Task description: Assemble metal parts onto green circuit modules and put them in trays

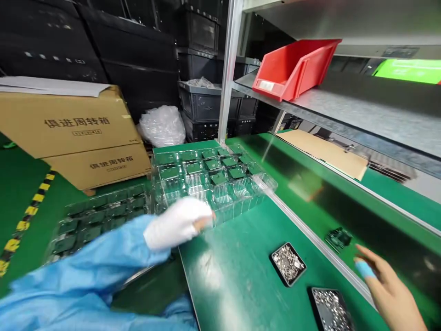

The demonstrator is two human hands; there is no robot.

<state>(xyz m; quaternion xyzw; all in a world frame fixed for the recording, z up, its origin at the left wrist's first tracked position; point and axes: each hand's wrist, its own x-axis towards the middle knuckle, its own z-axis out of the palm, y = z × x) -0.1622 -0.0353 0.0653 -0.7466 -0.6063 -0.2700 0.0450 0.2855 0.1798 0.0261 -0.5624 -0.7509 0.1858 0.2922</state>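
Note:
My left hand, in a white glove and blurred, hovers at the near edge of a clear plastic tray. Its fingers point right; whether they hold anything cannot be made out. Green circuit boards sit in the back rows of that tray, while several front pockets show bare plastic. At the lower right, my right hand is bare except for a blue finger cover. Its fingers are stretched out and hold nothing visible. Just left of the fingertips, apart from them, lies a small green board assembly on the green surface.
Two small black boxes of metal parts, one farther and one nearer, stand on the green bench. Another filled tray lies lower left. Cardboard cartons stand behind it. A red bin sits on the shelf above.

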